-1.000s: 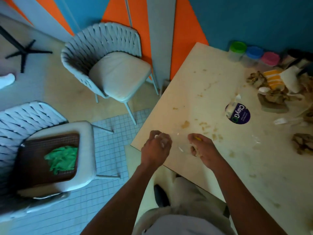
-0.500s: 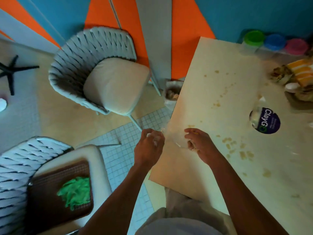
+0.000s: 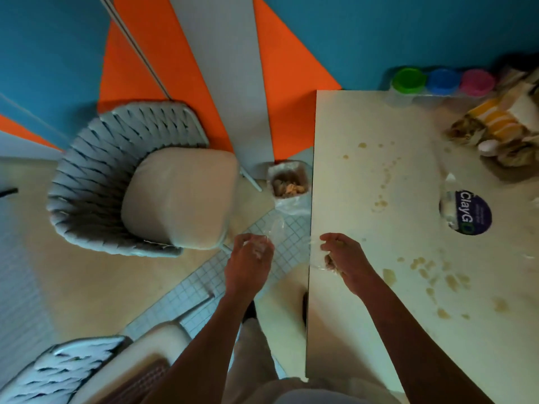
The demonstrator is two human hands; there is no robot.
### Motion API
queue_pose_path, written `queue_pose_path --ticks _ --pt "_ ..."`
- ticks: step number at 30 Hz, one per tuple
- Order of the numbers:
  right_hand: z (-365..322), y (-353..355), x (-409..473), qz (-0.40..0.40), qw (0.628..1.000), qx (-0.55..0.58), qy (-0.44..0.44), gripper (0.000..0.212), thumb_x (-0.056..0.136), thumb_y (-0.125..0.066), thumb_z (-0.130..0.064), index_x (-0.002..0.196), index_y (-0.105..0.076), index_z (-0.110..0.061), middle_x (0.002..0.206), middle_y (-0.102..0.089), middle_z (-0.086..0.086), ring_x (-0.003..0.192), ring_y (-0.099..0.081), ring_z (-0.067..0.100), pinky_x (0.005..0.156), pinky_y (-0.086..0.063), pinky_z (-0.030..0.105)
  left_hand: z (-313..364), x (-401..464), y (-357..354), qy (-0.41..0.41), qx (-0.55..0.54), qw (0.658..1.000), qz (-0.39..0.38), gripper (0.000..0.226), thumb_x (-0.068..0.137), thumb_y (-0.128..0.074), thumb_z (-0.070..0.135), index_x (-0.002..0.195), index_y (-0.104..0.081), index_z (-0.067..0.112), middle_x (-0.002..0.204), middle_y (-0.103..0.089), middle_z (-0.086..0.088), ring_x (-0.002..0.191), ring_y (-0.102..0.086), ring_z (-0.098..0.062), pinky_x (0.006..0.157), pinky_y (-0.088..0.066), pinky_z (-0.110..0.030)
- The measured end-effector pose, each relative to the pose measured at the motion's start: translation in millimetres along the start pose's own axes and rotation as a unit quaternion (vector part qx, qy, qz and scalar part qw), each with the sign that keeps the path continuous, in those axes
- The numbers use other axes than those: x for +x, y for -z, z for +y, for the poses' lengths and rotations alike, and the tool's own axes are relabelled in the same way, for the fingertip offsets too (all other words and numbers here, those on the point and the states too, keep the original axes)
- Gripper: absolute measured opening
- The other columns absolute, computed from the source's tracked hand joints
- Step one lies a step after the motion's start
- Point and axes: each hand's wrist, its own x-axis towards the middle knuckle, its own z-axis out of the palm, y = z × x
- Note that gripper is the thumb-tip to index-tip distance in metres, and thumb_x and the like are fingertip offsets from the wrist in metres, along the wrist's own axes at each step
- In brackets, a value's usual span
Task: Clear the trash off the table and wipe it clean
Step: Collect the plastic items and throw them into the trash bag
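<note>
Scraps fill both hands: my left hand [image 3: 251,259] curls round pale bits over the floor, my right hand [image 3: 339,256] clutches crumbs at the surface [image 3: 364,330] edge. Next, drop them in the lined bin [image 3: 288,182] ahead; stains remain for wiping.

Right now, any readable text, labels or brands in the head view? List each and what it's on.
"ClayG": white letters on the round dark purple sticker on the table; a green mark follows the G, cut off by blur.
Small print lines on the same sticker: too blurred to read.
Green lid, blue lid, pink lid: no legible text.
Nothing else carries readable text.
</note>
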Motion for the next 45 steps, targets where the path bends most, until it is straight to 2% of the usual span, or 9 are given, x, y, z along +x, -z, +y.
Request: queue_pose_path --ticks 4,10,13,17,21,31,35,40,45 --pt "1 -44 -1 0.029 0.999 0.010 0.011 0.020 0.089 -0.056 0.001 0.091 -0.070 -0.013 0.061 -0.058 0.005 0.045 -0.048 0.017 0.045 -0.036 0.021 -24 27 20 -0.019 0.000 0.999 -0.030 0.030 0.096 -0.059 0.050 0.116 -0.069 0.031 0.127 -0.050 0.011 0.086 -0.061 -0.008 0.081 -0.055 -0.030" --pt "2 -121 -4 0.060 0.997 0.050 0.005 0.018 0.088 -0.057 0.004 0.093 -0.067 -0.010 0.073 -0.060 0.007 0.042 -0.047 0.015 0.044 -0.034 0.023 -66 62 62 -0.076 -0.008 0.995 -0.059 0.023 0.094 -0.061 0.049 0.110 -0.069 0.034 0.121 -0.052 0.014 0.081 -0.067 -0.003 0.077 -0.059 -0.033" --pt "1 -149 -5 0.063 0.996 0.065 -0.006 0.020 0.088 -0.056 0.005 0.091 -0.066 -0.012 0.077 -0.059 0.010 0.046 -0.047 0.017 0.044 -0.035 0.023 -78 75 81 -0.089 0.005 0.993 -0.071 0.023 0.095 -0.060 0.050 0.110 -0.068 0.035 0.122 -0.052 0.015 0.082 -0.068 -0.004 0.076 -0.057 -0.029" --pt "2 -173 -6 0.077 0.994 0.075 -0.016 0.020 0.091 -0.052 0.003 0.101 -0.064 -0.009 0.086 -0.060 0.012 0.048 -0.047 0.016 0.041 -0.036 0.022 -94 89 96 -0.093 0.009 0.992 -0.089 0.021 0.095 -0.061 0.049 0.110 -0.068 0.037 0.122 -0.051 0.017 0.081 -0.066 -0.002 0.073 -0.051 -0.022" --pt "0 -185 -4 0.082 0.993 0.081 -0.036 0.026 0.091 -0.047 0.004 0.108 -0.062 -0.007 0.091 -0.059 0.013 0.051 -0.047 0.016 0.042 -0.038 0.025 -100 101 102 -0.096 0.011 0.991 -0.096 0.020 0.094 -0.062 0.047 0.110 -0.068 0.037 0.121 -0.051 0.016 0.079 -0.065 0.002 0.067 -0.046 -0.019" --pt "-17 -185 42 0.089 0.980 0.157 -0.082 0.029 0.091 -0.044 0.009 0.110 -0.059 -0.007 0.086 -0.058 0.013 0.059 -0.049 0.020 0.045 -0.041 0.027 -92 147 90 -0.085 0.057 0.988 -0.113 0.027 0.096 -0.057 0.051 0.115 -0.067 0.034 0.123 -0.049 0.016 0.080 -0.064 0.000 0.071 -0.051 -0.023" --pt "-37 -183 68 0.073 0.979 0.161 -0.098 0.029 0.094 -0.041 0.008 0.112 -0.058 -0.007 0.082 -0.056 0.012 0.059 -0.047 0.018 0.044 -0.040 0.025 -81 173 80 -0.077 0.069 0.988 -0.115 0.030 0.096 -0.056 0.052 0.116 -0.067 0.033 0.124 -0.051 0.014 0.084 -0.067 -0.001 0.075 -0.057 -0.029" --pt "-61 -177 110 0.064 0.980 0.144 -0.120 0.029 0.095 -0.040 0.004 0.113 -0.058 -0.008 0.087 -0.059 0.012 0.061 -0.050 0.018 0.051 -0.041 0.027 -58 211 63 -0.062 0.078 0.988 -0.121 0.030 0.096 -0.056 0.051 0.117 -0.067 0.032 0.125 -0.052 0.015 0.083 -0.065 0.001 0.074 -0.054 -0.026" --pt "-64 -171 157 0.088 0.978 0.139 -0.132 0.027 0.095 -0.044 0.002 0.112 -0.059 -0.012 0.088 -0.061 0.013 0.057 -0.052 0.017 0.047 -0.041 0.025 -40 248 34 -0.055 0.094 0.984 -0.142 0.029 0.096 -0.054 0.055 0.115 -0.065 0.037 0.126 -0.050 0.015 0.085 -0.065 -0.002 0.077 -0.054 -0.027"
